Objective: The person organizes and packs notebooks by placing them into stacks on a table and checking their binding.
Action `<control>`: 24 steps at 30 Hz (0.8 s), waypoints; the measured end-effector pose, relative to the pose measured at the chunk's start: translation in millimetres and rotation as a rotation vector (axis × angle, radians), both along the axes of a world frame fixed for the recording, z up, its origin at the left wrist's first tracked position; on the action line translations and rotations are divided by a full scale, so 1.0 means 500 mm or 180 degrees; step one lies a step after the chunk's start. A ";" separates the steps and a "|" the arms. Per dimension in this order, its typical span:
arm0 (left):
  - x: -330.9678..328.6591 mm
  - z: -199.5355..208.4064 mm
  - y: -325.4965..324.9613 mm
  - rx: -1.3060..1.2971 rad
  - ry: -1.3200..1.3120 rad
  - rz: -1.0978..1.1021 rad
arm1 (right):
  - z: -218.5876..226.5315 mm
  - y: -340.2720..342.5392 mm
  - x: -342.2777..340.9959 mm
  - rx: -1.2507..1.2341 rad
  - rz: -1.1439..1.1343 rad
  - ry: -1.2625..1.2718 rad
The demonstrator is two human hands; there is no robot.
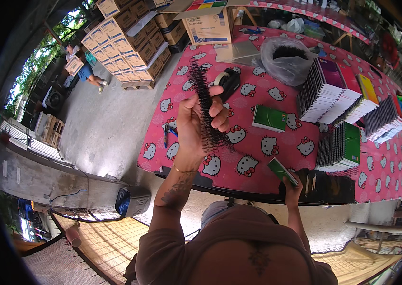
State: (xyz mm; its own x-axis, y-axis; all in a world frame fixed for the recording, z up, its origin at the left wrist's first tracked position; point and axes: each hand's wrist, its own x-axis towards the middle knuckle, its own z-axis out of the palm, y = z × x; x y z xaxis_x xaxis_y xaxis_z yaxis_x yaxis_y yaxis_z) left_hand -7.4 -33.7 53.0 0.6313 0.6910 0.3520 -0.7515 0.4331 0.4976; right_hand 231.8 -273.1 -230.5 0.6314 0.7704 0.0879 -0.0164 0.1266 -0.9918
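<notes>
My left hand (192, 124) is raised over the near left part of the table, its fingers wrapped round a bundle of black spiral binding coils (198, 80). Low at the table's front edge, my right hand (294, 191) grips a small green notebook (280, 169), held tilted. Another green notebook (269, 118) lies flat between the hands and the stacks. To its right stands a pile of spiral-bound green notebooks (339, 148). A black tape dispenser (230, 83) is just beyond my left hand. Farther back, a clear plastic bag (281, 64) contains more black coils.
Tall stacks of spiral notebooks (322, 97) fill the table's right side. The pink patterned cover (300, 161) is torn near the front edge. Pens (166, 136) lie at the left. Stacked cartons (127, 47) and a person (82, 66) carrying a box are beyond.
</notes>
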 end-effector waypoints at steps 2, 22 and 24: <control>-0.003 -0.002 0.002 0.0024 -0.0027 0.0069 | 0.000 0.000 0.000 -0.0011 0.0004 0.0028; 0.003 -0.063 0.050 -0.1550 0.0245 0.1790 | 0.017 0.004 -0.006 0.0008 -0.0034 -0.0043; 0.006 -0.060 0.048 -0.1616 0.0265 0.1800 | 0.017 0.004 -0.006 0.0003 -0.0062 -0.0035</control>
